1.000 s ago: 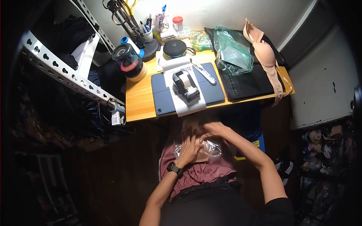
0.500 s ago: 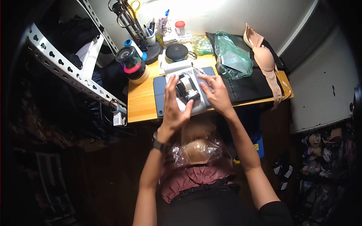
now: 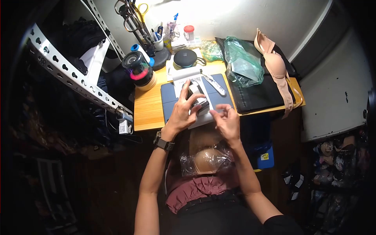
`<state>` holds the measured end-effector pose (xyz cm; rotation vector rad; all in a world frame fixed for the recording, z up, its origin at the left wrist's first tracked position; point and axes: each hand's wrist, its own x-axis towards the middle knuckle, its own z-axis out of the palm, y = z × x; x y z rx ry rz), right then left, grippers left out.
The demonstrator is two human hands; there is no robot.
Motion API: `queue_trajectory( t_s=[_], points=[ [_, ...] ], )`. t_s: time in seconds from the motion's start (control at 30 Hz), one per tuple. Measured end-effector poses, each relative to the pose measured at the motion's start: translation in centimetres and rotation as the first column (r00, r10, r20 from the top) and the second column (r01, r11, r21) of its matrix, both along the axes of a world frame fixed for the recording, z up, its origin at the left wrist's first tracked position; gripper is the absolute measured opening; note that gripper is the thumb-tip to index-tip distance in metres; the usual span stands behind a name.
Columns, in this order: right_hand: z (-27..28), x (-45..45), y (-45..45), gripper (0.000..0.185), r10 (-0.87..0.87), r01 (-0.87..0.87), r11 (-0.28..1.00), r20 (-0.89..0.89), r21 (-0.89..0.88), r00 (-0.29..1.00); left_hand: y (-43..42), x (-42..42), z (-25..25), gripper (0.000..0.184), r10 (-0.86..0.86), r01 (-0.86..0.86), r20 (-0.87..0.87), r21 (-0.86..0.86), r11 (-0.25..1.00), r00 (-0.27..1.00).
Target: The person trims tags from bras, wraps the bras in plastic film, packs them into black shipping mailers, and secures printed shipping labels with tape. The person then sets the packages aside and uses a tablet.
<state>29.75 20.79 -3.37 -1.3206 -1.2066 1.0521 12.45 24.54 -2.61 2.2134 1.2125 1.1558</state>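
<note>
My left hand (image 3: pixel 183 113) is closed around the black tape dispenser (image 3: pixel 201 102), which rests on white label paper (image 3: pixel 190 72) over a dark blue tablet case (image 3: pixel 169 102). To its right my right hand (image 3: pixel 228 122) has thumb and fingertips brought together near the paper's edge; anything between them is too small to make out. On my lap lies a clear plastic package (image 3: pixel 207 160) with a beige padded item inside. A white-handled cutter (image 3: pixel 214 84) sits on the tablet case, right of the dispenser.
The wooden desk (image 3: pixel 148 113) also bears a round black case (image 3: pixel 185 58), a glowing cylinder speaker (image 3: pixel 138 70), a green plastic bag (image 3: pixel 243 64), a black pouch (image 3: pixel 258 94) and a beige bra (image 3: pixel 275 64). A white metal shelf (image 3: pixel 74 74) stands left.
Both hands rose from the package on my lap to the desk. My left hand took hold of the dispenser; my right hand reached it, then drew back towards me.
</note>
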Motion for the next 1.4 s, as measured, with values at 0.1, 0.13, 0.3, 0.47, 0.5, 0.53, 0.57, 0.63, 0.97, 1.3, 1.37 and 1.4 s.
queue_trajectory(
  t_s=[0.1, 0.13, 0.3, 0.47, 0.5, 0.53, 0.57, 0.63, 0.97, 1.3, 1.37, 1.4],
  points=[
    [-1.3, -1.6, -0.5, 0.018, 0.041, -0.063, 0.99, 0.177, 0.124, 0.983, 0.1, -0.1, 0.1, 0.027, -0.032, 0.031, -0.023, -0.015, 0.999, 0.999],
    [-1.2, -2.0, -1.1, 0.016, 0.135, -0.169, 0.977, 0.235, 0.131, 0.963, 0.3, -0.2, 0.1, 0.027, -0.04, 0.04, -0.051, 0.004, 0.999, 0.998],
    [-3.3, 2.4, -0.1, 0.027, 0.645, -0.702, 0.711, 0.429, -0.034, 0.632, -2.3, 1.1, 0.6, 0.029, 0.205, -0.146, -0.258, 0.231, 0.962, 0.944],
    [-3.1, 7.0, 1.6, 0.043, 0.922, -0.827, 0.318, 0.355, -0.464, 0.155, -10.4, 5.8, -5.4, 0.044, 0.244, -0.236, -0.067, 0.11, 0.966, 0.968],
    [-3.9, 7.0, 1.4, 0.043, 0.923, -0.827, 0.317, 0.353, -0.464, 0.155, -11.8, 6.5, -7.1, 0.049, 0.257, -0.263, -0.114, -0.036, 0.964, 0.96],
    [-4.8, 7.0, 1.2, 0.042, 0.912, -0.829, 0.28, 0.404, -0.484, 0.072, -13.2, 7.2, -8.9, 0.056, 0.285, -0.317, -0.179, -0.189, 0.929, 0.942],
    [-5.8, 6.9, 0.9, 0.041, 0.892, -0.827, 0.245, 0.452, -0.505, -0.012, -14.4, 7.6, -10.5, 0.064, 0.301, -0.372, -0.247, -0.333, 0.866, 0.921],
    [-9.1, 6.9, 0.8, 0.043, 0.914, -0.734, 0.222, 0.4, -0.642, -0.073, -15.6, 8.2, -12.5, 0.068, 0.288, -0.417, -0.362, -0.354, 0.837, 0.886],
    [-13.2, 12.0, -0.9, 0.09, 0.825, -0.43, 0.563, 0.457, -0.706, 0.332, -16.2, 7.6, -16.4, 0.076, 0.132, -0.307, -0.352, -0.505, 0.807, 0.927],
    [-13.0, 6.7, -3.4, 0.058, 0.716, -0.441, 0.619, 0.236, -0.65, 0.657, -17.6, 8.9, -12.4, 0.073, 0.318, -0.066, 0.254, -0.677, 0.733, 0.914],
    [-11.7, 6.8, -3.9, 0.063, 0.685, -0.507, 0.665, 0.177, -0.548, 0.707, -18.4, 8.8, -11.4, 0.072, 0.362, 0.005, 0.381, -0.695, 0.719, 0.851],
    [-11.0, 6.8, -4.3, 0.069, 0.653, -0.553, 0.708, 0.108, -0.439, 0.749, -18.9, 8.7, -11.1, 0.072, 0.361, 0.007, 0.381, -0.697, 0.717, 0.851]
  ],
)
